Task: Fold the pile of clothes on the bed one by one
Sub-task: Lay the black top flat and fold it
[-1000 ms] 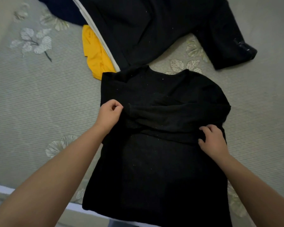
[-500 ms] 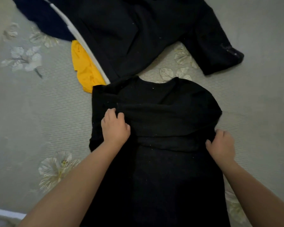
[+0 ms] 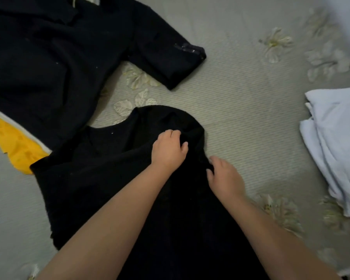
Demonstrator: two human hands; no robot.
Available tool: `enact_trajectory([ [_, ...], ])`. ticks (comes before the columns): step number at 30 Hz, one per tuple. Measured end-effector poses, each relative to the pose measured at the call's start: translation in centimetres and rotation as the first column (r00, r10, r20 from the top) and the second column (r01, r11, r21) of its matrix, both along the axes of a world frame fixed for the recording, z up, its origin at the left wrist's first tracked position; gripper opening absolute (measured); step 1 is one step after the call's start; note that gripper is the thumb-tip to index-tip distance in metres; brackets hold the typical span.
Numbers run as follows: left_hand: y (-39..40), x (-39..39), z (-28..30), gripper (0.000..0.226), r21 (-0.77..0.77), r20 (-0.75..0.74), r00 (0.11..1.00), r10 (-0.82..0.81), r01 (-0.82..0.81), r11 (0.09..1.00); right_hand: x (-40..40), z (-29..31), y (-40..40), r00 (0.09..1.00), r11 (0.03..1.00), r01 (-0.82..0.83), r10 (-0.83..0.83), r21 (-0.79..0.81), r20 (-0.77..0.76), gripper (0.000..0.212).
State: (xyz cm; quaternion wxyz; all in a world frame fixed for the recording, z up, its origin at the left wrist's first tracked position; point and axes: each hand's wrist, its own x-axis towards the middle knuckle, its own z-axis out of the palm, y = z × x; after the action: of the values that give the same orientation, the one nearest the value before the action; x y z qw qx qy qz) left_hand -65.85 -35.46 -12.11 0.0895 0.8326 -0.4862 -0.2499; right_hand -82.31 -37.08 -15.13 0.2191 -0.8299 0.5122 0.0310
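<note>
black top point(image 3: 93, 178) spread on bed point(image 3: 240, 122), near edge | left hand point(image 3: 169, 151) fingers curled, gripping its right shoulder fold | right hand point(image 3: 224, 178) fingers pinching its right edge | dark garment point(image 3: 49, 57) and yellow cloth point(image 3: 16, 146) beyond | white folded pile point(image 3: 337, 138) at right

bedsheet point(image 3: 240, 110) is pale grey-green w/ fine ribbed woven texture & cream/off-white flower-and-leaf motifs scattered over it. taking the black top point(image 3: 101, 178) at centre as landmark: plain black, a few tiny white lint specks. up-left of it, a 2nd garment point(image 3: 55, 57), black/v. dark navy, shiny dark patch near its sleeve end, thin white edge along its lower side. left of it, a bright yellow-orange cloth point(image 3: 16, 146). far right, pale blue-white folded fabric point(image 3: 335, 142)
</note>
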Motion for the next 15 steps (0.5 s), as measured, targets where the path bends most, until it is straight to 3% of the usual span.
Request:
enact_trajectory([
  [3, -2.8, -0.5, -1.2, 0.05, 0.14, 0.06, 0.996, -0.059, 0.05, 0.989, 0.6, -0.3, -0.9, 0.988, 0.996, -0.053, 0.063, -0.075, 0.138, 0.04],
  [6, -2.8, -1.0, -1.8, 0.058, 0.12, 0.126, 0.978, -0.164, 0.149, 0.982, 1.2, -0.9, -1.6, 0.957, 0.998, -0.04, 0.024, 0.048, 0.288, 0.022],
  [8, -1.6, -1.6, -1.7, 0.047, 0.042, 0.15, 0.953, -0.264, 0.261, 0.964, 0.8, -1.3, -2.0, 0.922, 0.997, -0.023, -0.008, 0.074, 0.387, 0.017],
  [11, -0.1, -2.4, -1.7, 0.024, 0.048, 0.206, 0.906, -0.371, 0.369, 0.928, 0.1, -1.5, -2.1, 0.875, 0.998, 0.003, -0.035, 0.067, 0.483, 0.016],
  [13, -0.3, -2.3, -1.7, 0.012, -0.059, 0.148, 0.937, -0.318, 0.329, 0.943, -0.2, -1.6, -1.8, 0.858, 0.997, 0.028, -0.062, 0.073, 0.51, 0.016],
  [15, -1.6, -1.6, -1.1, 0.007, -0.168, -0.085, 0.99, -0.108, 0.093, 0.981, -0.7, -1.9, -1.5, 0.845, 0.993, 0.07, -0.11, 0.096, 0.524, 0.016],
])
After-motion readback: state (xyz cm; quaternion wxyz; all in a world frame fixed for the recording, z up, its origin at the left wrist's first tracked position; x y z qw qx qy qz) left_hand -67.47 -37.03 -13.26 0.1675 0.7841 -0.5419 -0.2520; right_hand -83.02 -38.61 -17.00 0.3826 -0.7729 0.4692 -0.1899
